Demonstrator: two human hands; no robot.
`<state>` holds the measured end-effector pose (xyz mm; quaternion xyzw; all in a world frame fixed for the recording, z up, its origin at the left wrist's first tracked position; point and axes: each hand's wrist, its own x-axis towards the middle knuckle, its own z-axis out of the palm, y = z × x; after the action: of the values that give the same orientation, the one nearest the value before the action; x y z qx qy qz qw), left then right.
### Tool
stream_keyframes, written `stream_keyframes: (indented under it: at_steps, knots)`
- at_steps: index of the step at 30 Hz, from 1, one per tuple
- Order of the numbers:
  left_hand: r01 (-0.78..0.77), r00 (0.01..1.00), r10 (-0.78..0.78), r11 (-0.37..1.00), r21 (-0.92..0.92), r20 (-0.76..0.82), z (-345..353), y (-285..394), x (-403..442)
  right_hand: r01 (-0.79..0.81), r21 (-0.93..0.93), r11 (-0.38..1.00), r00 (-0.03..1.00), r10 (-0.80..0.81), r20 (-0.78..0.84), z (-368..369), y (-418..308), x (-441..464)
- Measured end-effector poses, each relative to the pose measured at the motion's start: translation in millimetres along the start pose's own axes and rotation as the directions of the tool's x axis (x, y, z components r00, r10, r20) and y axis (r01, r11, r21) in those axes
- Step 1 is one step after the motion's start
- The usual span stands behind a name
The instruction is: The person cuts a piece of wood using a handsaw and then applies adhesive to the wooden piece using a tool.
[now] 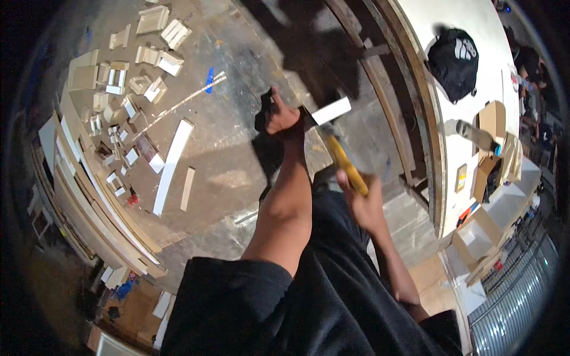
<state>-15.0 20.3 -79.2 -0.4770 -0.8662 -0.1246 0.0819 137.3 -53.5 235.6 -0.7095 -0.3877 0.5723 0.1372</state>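
My left hand (281, 118) reaches out ahead of me with its fingers curled; a dark patch beside it hides what it grips, if anything. Just to its right lies a white block (332, 111), a short board-like piece, its near end close to my wrist. My right hand (363, 200) is wrapped round the yellow handle of a hammer (344, 161). The hammer's head is blurred and points up toward the white block's near end.
Several small wooden box-like pieces (153, 21) lie on the floor at left, near a long white board (173, 166) and a wood strip (187, 188). Stacked boards (101, 207) stand far left. A wooden frame edge (424, 113) runs along the right, beside a black bag (453, 64).
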Motion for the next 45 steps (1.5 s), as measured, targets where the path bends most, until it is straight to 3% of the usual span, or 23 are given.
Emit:
stream_keyframes:
  at_steps: [2, 3, 4, 6, 7, 8, 10, 12, 14, 15, 18, 20, 22, 24, 26, 30, 32, 35, 37, 40, 42, 43, 45]
  knots:
    - [0.012, 1.0, -0.012, 0.99, -0.137, 0.0, -2.1, 1.8, -0.8, 0.061, -0.112, 0.992, 0.972, -0.085, -0.219, 12.5, 14.4, 10.2]
    - [0.022, 0.992, -0.022, 1.0, -0.001, 0.122, -6.0, 0.6, -1.9, 0.022, -0.097, 0.995, 0.998, -0.028, -0.06, 4.1, 10.5, 4.7]
    - [0.019, 0.992, -0.018, 1.0, -0.005, 0.127, -6.2, 5.5, -1.4, 0.018, -0.097, 0.995, 0.998, -0.024, -0.065, -3.0, 2.4, -11.2]
    - [0.022, 1.0, -0.022, 0.999, -0.024, 0.022, -10.1, 6.8, 0.0, -0.047, 0.086, 0.995, 0.999, 0.049, -0.019, -10.9, -8.5, -34.7]
    - [-0.051, 0.994, 0.045, 0.996, -0.066, -0.098, -14.5, 5.2, 4.4, -0.108, 0.034, 0.994, 0.994, 0.107, 0.023, -13.9, -2.5, -27.7]
    - [-0.053, 0.993, 0.046, 0.996, -0.065, -0.105, -13.9, 5.3, 9.2, -0.102, 0.037, 0.994, 0.995, 0.101, 0.024, -6.5, -3.5, -14.7]
    - [-0.025, 1.0, 0.025, 0.994, -0.102, -0.005, -13.9, 4.5, 2.5, 0.061, 0.03, 0.998, 0.993, -0.058, -0.098, 7.0, -10.9, 7.0]
    - [-0.015, 1.0, 0.015, 0.997, -0.07, 0.006, -10.9, 4.4, -3.6, 0.033, 0.045, 0.998, 0.998, -0.03, -0.061, -1.0, -15.6, 1.4]
    - [0.027, 1.0, -0.027, 1.0, 0.006, 0.007, -4.4, 7.6, -1.2, -0.014, -0.1, 0.995, 1.0, 0.012, -0.019, -9.4, 0.0, -27.5]
    - [-0.077, 0.988, 0.065, 0.993, -0.085, -0.143, -15.9, 6.5, 9.4, 0.015, -0.041, 0.999, 0.999, -0.017, -0.038, -7.1, 4.5, -31.4]
    - [-0.003, 1.0, 0.003, 0.999, -0.036, 0.001, -10.2, 6.8, 1.2, 0.018, -0.033, 0.999, 0.995, -0.021, -0.094, -1.2, 8.0, -16.2]
    - [-0.025, 0.999, 0.022, 0.996, -0.08, -0.032, -10.7, 1.0, -3.7, -0.036, 0.014, 0.999, 0.999, 0.037, -0.016, 0.5, 6.0, -4.2]
    - [0.039, 0.998, -0.039, 0.999, 0.003, 0.052, -13.9, 10.5, 4.4, 0.041, -0.018, 0.999, 0.996, -0.042, -0.081, 0.6, 12.1, -11.4]
    - [0.031, 0.999, -0.029, 0.996, -0.081, 0.028, -16.7, 9.8, 8.3, 0.134, 0.016, 0.991, 0.989, -0.132, -0.071, -6.7, 11.0, -26.6]
    - [-0.058, 0.997, 0.053, 0.992, -0.114, -0.054, -16.9, 5.9, 6.1, -0.013, 0.029, 1.0, 1.0, 0.013, -0.023, -11.3, 10.4, -36.1]
    - [0.035, 0.997, -0.034, 0.999, -0.011, 0.065, -15.4, 10.4, 1.3, 0.006, -0.05, 0.999, 1.0, -0.006, -0.006, -4.2, 8.7, -7.0]
    - [0.025, 0.999, -0.023, 0.999, -0.036, 0.045, -13.3, 12.0, -1.2, 0.016, -0.081, 0.997, 1.0, -0.017, -0.013, -9.4, 7.1, -32.2]
    - [-0.024, 0.999, 0.019, 0.995, -0.1, -0.051, -18.1, 8.0, 6.3, -0.099, 0.089, 0.991, 0.994, 0.104, -0.046, -15.7, 7.6, -45.5]
    - [-0.006, 0.999, 0.001, 0.994, -0.105, -0.048, -23.6, 14.3, 9.8, -0.057, 0.069, 0.996, 0.998, 0.06, -0.036, -5.6, 3.8, -23.9]
    - [0.035, 0.999, -0.034, 0.992, -0.124, 0.011, -28.7, 16.9, 5.3, -0.024, 0.004, 1.0, 1.0, 0.024, -0.003, -12.4, 11.5, -33.4]
    - [0.093, 0.988, -0.08, 0.99, -0.101, 0.133, -22.0, 11.3, 7.8, -0.05, 0.025, 0.998, 0.999, 0.05, -0.007, -21.2, 1.0, -52.6]
    - [-0.038, 0.999, 0.036, 0.995, -0.094, -0.026, -23.7, 9.4, 7.6, -0.137, 0.076, 0.988, 0.99, 0.138, -0.009, -20.7, 0.9, -54.3]
    - [-0.012, 1.0, 0.013, 0.999, -0.039, 0.024, -24.2, 11.7, 6.4, -0.108, 0.075, 0.991, 0.994, 0.109, -0.014, -15.9, 10.8, -29.9]
